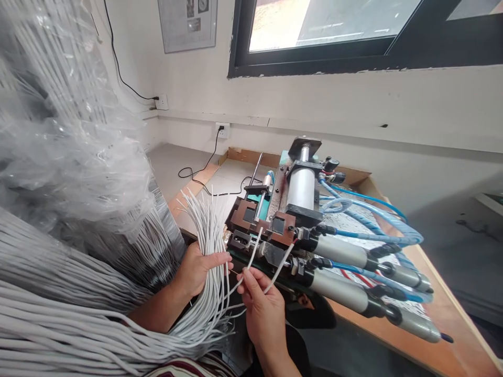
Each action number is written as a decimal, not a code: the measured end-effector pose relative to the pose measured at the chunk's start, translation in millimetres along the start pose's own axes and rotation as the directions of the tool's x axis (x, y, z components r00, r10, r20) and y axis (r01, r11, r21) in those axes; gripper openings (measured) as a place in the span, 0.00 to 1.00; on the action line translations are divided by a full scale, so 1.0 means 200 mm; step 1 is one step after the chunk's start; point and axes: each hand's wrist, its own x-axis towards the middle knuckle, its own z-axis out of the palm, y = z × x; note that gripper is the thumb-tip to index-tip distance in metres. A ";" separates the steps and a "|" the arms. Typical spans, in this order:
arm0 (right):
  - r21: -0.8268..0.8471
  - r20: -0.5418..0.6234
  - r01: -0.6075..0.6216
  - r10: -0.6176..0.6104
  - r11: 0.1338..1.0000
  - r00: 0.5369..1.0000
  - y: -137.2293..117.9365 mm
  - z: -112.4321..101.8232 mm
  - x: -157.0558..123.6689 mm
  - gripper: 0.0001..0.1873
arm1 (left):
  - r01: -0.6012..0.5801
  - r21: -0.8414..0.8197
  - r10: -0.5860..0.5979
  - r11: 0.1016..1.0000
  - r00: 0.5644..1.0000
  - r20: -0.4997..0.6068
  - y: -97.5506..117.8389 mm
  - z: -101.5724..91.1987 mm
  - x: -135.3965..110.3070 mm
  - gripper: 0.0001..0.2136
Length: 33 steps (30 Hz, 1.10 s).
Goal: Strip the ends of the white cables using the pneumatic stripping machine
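Observation:
My left hand (198,272) is wrapped round a thick bundle of light grey cables (208,235), its thumb across the front. The cable ends fan out above the fist. Just right of it, my right hand (261,303) pinches a single grey cable (255,251) between thumb and fingers, with the tip pointing up at the machine's brown clamp block. A second cable (280,269) rises from behind the right-hand fingers, and its tip is close to the machine's right block. The pneumatic machine (304,193), with silver cylinders and brown blocks, stands directly beyond both hands.
More grey cables (58,324) lie in a large heap on the left, below clear plastic wrapping (78,152). Blue air hoses (369,235) loop on the machine's right. A wooden-edged table (444,277) carries the machine. A black power cord (212,154) runs to the wall socket (223,131).

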 end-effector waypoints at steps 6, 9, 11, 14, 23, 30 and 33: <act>0.112 -0.004 -0.126 0.128 0.986 0.992 -0.05 0.03 0.03 0.12 | 0.006 -0.013 -0.006 1.000 1.000 0.002 0.02 0.02 0.00 0.12; 0.143 0.006 -0.152 0.152 0.978 0.988 -0.07 0.04 0.05 0.11 | -0.025 0.003 0.025 1.000 1.000 0.000 0.01 0.02 0.00 0.10; 0.151 0.009 -0.161 0.161 0.975 0.987 -0.08 0.04 0.05 0.11 | -0.056 0.015 0.056 0.998 0.998 0.002 0.01 0.02 0.00 0.10; 0.126 0.037 -0.179 0.176 0.976 0.984 -0.07 0.04 0.05 0.11 | -0.108 0.024 0.107 0.994 0.994 0.012 0.00 0.02 0.00 0.11; -0.135 0.312 0.020 0.023 0.991 0.950 -0.04 0.02 0.00 0.11 | -0.213 0.197 0.200 0.957 0.976 0.084 -0.02 0.02 -0.02 0.06; -0.094 0.089 0.035 -0.027 0.995 0.996 -0.01 -0.01 -0.03 0.12 | -0.109 0.132 0.108 0.985 0.994 0.018 -0.02 0.01 -0.03 0.08; -0.036 0.058 -0.004 0.006 0.999 0.998 0.02 -0.03 -0.05 0.12 | -0.064 0.095 0.067 0.993 0.998 -0.022 -0.01 0.00 -0.03 0.09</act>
